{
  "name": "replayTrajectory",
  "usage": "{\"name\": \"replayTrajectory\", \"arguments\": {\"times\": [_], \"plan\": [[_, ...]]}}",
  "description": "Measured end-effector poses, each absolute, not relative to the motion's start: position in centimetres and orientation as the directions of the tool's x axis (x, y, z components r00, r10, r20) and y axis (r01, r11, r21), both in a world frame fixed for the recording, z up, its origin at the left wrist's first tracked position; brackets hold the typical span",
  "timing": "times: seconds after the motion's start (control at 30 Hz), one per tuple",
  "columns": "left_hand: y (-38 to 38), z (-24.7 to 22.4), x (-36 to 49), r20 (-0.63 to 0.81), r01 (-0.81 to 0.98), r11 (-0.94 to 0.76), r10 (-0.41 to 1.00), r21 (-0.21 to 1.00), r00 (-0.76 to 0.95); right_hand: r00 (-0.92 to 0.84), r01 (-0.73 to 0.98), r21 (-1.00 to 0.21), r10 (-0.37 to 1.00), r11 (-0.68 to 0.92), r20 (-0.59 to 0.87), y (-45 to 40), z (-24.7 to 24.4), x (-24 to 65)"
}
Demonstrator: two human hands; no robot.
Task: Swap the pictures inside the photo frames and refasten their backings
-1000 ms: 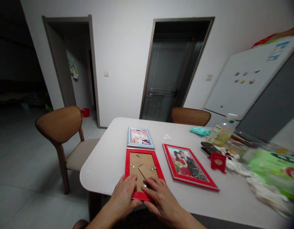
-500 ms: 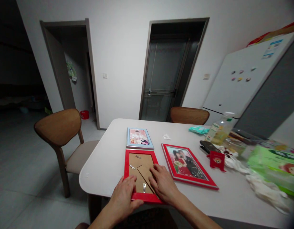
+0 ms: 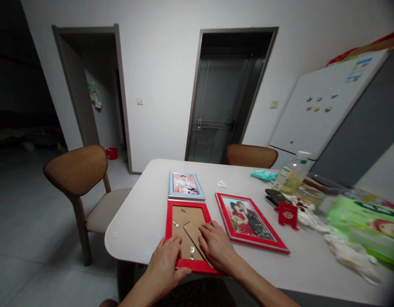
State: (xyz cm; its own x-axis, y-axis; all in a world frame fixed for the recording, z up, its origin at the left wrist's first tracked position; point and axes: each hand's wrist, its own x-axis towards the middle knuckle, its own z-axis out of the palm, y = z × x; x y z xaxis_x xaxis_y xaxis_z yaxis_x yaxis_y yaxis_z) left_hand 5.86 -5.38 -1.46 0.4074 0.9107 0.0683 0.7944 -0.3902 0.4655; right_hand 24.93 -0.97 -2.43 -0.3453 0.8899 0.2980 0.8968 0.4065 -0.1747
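- We've got the face-down red frame [image 3: 169, 218] at the near edge of the bench [image 3: 136, 213], close to us, prob. b/c both hands reach its back easily there.
- Our left hand [image 3: 165, 258] has its fingers part-closed on the near left corner, thumb along the near border; looks like a steadying hold.
- Our right hand [image 3: 218, 245] lies over the right side, fingers slightly bent & close tog. on the brown backboard [image 3: 186, 241]; can't tell if they've hold of anything underneath.
- Back-up posn. leaves metal clips [image 3: 192, 252] within reach; we see three, w/ a dark slanting line b/w them & the right hand.
- Blue frame [image 3: 201, 192] lies face up just beyond ours; the face-up red frame [image 3: 230, 230] is off to the right, apart, prob. so we've elbow room.
- Clear bottle [image 3: 288, 179], upright w/ white cap, holds some pale yellow liquid, part-full.
- Clear plastic container [image 3: 312, 195] beside it: contents n/c from here.
- Green pack [image 3: 360, 226] at far right & teal packet [image 3: 264, 175] near the bottle: can't see inside either.
- Red bucket [image 3: 111, 153] on the floor by the doorway; inside not visible.
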Motion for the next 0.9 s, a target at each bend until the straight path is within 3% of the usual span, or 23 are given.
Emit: {"name": "replayTrajectory", "arguments": {"times": [0.3,0.47,0.67,0.9], "plan": [[-5.3,-1.2,5.7,0.031,0.795,-0.369,0.914,0.482,0.405,-0.213,0.887,-0.358,0.946,0.291,0.243,2.8,-3.3,25.9],[-5.1,-1.4,5.7,0.034,0.798,-0.379,0.910,0.469,0.413,-0.228,0.910,-0.295,0.945,0.293,0.235,3.0,-3.1,25.6],[-5.3,-1.4,5.7,0.039,0.800,-0.367,0.917,0.475,0.397,-0.300,0.879,-0.303,0.921,0.368,0.250,2.2,-3.0,26.2],[-5.3,-3.1,5.3,0.143,0.751,-0.401,0.911,0.525,0.387,-0.361,0.869,-0.250,0.894,0.426,0.266,1.5,-1.5,25.7]]}}
